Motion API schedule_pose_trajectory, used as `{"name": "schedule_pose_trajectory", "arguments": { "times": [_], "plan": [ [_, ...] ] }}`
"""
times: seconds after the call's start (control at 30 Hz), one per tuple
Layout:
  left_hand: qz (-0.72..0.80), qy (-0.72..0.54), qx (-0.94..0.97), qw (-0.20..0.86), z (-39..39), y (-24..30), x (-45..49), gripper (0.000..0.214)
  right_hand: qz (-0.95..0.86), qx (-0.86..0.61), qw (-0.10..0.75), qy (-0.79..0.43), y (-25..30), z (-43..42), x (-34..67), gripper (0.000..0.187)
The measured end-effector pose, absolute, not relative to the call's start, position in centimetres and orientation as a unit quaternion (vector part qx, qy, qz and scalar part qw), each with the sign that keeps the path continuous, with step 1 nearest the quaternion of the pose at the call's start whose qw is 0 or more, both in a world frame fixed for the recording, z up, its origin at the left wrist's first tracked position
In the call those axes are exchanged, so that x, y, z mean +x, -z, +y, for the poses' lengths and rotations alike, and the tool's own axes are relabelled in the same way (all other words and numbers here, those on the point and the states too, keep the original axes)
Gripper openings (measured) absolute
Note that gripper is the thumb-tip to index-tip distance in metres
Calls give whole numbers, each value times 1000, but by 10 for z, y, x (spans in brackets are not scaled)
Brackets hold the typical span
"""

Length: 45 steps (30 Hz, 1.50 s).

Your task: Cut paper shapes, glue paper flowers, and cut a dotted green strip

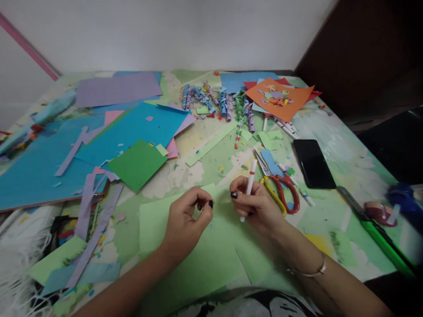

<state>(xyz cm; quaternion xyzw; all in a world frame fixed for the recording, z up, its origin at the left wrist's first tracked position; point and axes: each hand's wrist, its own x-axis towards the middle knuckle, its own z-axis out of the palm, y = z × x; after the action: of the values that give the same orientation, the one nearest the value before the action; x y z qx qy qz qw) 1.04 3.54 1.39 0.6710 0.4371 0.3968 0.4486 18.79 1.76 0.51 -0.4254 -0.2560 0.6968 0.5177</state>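
Over a light green sheet of paper (pixel 198 264), my left hand (pixel 190 215) is closed, thumb tip and forefinger pinched together. Whatever lies in that pinch, if anything, is too small to make out. My right hand (pixel 256 202), a little to the right, is closed around a white marker (pixel 250 178) with a red band, which stands nearly upright between the fingers. Its thumb and forefinger also meet in a pinch. Just beyond the right hand lie scissors with red and yellow handles (pixel 284 193), partly covered by that hand.
A black phone (pixel 313 164) lies at right, near a green-handled cutter (pixel 380 237) and tape rolls (pixel 380 213). Rolled paper tubes (pixel 223 103) stand at the back beside an orange sheet (pixel 264 94) with scraps. Blue sheets (pixel 132 132), a green square (pixel 137 165) and purple strips (pixel 87 207) cover the left.
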Motion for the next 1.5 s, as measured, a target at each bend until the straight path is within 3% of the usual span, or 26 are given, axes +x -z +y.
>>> {"name": "schedule_pose_trajectory", "arguments": {
  "times": [0.1, 0.2, 0.37, 0.47, 0.6, 0.7, 0.77, 0.93, 1.13, 1.23, 1.4, 1.5],
  "plan": [
    [438, -373, 706, 414, 46, -15, 3, 14, -379, -597, 474, -524, -6, 25, 208, 17],
    [444, -348, 745, 358, 56, -12, -3, 20, -539, -688, 332, -355, -3, 27, 215, 22],
    [438, -299, 797, 288, 65, -2, -8, 14, -680, -656, 165, -283, 2, 22, 200, 55],
    [390, -193, 846, 309, 63, 0, -9, 10, -690, -662, 124, -264, 4, 22, 194, 57],
    [295, -62, 889, 345, 54, -1, -8, 26, -680, -670, 142, -261, 6, 24, 196, 43],
    [259, -27, 903, 342, 50, -2, -5, 11, -666, -673, 175, -268, 10, 26, 199, 31],
    [248, -16, 906, 343, 50, -2, -4, 12, -651, -675, 192, -291, 12, 28, 201, 27],
    [267, -27, 897, 350, 50, -2, -1, 12, -608, -669, 225, -364, 8, 31, 206, 26],
    [246, -6, 918, 310, 50, -2, -1, 18, -615, -646, 144, -429, -4, 26, 215, 50],
    [259, -10, 922, 287, 55, 0, -4, 16, -623, -661, 156, -389, -2, 27, 215, 52],
    [362, -73, 888, 273, 73, 5, -17, 19, -628, -712, 193, -249, 3, 31, 207, 32],
    [416, -112, 880, 200, 79, 9, -20, 4, -628, -719, 185, -234, 3, 31, 204, 29]
  ]
}}
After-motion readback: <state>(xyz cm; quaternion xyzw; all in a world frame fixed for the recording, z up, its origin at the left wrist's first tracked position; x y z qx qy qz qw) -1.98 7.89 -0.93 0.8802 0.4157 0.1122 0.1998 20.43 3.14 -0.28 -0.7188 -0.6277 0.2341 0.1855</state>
